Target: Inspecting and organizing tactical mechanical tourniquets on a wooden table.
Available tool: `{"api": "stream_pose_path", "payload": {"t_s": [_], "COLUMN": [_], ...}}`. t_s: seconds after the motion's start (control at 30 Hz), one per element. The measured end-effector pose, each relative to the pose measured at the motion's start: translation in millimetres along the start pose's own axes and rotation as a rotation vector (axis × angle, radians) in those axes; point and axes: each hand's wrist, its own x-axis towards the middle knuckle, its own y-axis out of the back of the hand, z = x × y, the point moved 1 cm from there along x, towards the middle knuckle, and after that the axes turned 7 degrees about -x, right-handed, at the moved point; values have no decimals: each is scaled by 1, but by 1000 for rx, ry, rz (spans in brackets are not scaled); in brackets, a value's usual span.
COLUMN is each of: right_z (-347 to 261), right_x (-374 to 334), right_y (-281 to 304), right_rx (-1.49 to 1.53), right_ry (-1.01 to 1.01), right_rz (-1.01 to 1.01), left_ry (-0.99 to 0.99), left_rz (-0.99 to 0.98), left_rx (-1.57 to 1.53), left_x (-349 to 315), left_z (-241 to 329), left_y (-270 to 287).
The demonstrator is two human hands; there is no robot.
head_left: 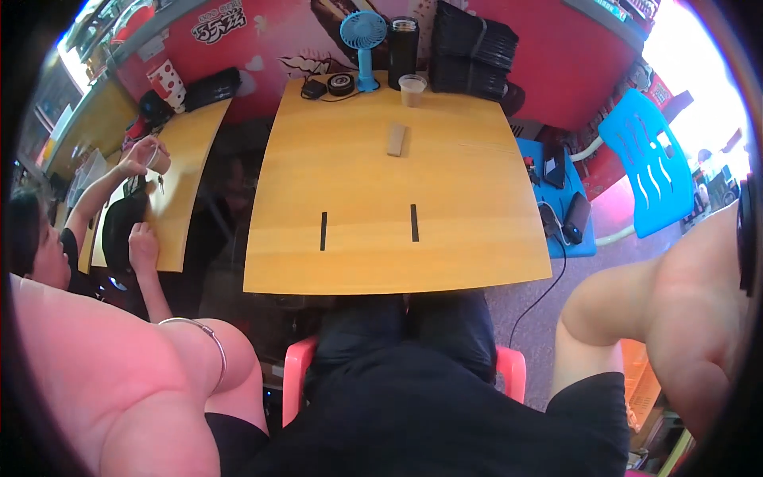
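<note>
The tan block (396, 139) is lying on the table (350, 175) beyond two black strips (414, 223), presumably leaving those marks uncovered, while the left hand (103, 366) and right hand (699, 310) are looming close, fingers hidden, so I cannot tell their opening or hold.

The table (350, 175) carries a fan (365, 33), bottle (403, 57), cup (412, 95), block (396, 139), black bags (472, 54) and two dark strips (414, 223) (near its front).

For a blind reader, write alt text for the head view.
A wood-toned table holds a tan block and two black strips; a blue fan, black bottle and clear cup stand at its back. The wearer's bent arms frame the foreground; another person is at a second table on the left.
</note>
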Motion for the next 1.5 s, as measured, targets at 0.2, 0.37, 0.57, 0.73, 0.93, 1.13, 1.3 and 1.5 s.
{"api": "stream_pose_path", "payload": {"t_s": [0.2,0.37,0.57,0.73,0.93,1.13,1.3,1.5], "right_z": [-10,2,15,6,11,5,6,10], "right_x": [9,-8,-170,-265,-281,-284,-281,-281], "right_y": [2,-10,-16,19,14,7,7,-1], "right_rx": [-58,-290,-443,-692,-590,-575,-607,-625], "right_ry": [81,-55,-634,-569,-574,-585,-580,-609], "right_rz": [36,32,-994,-1397,-1334,-1312,-1334,-1351], "left_ry": [-7,-32,334,461,853,1535,1926,1797], "left_rz": [-14,0,-788,-778,-312,-742,-971,-660], "left_rx": [60,133,608,486,534,294,347,724], "left_x": [-4,-17,-131,-173,-214,-352,-576,-648], "left_z": [4,3,-10,-13,13,-43,-91,-87], "left_y": [1,0,8,74,152,197,210,198]}}
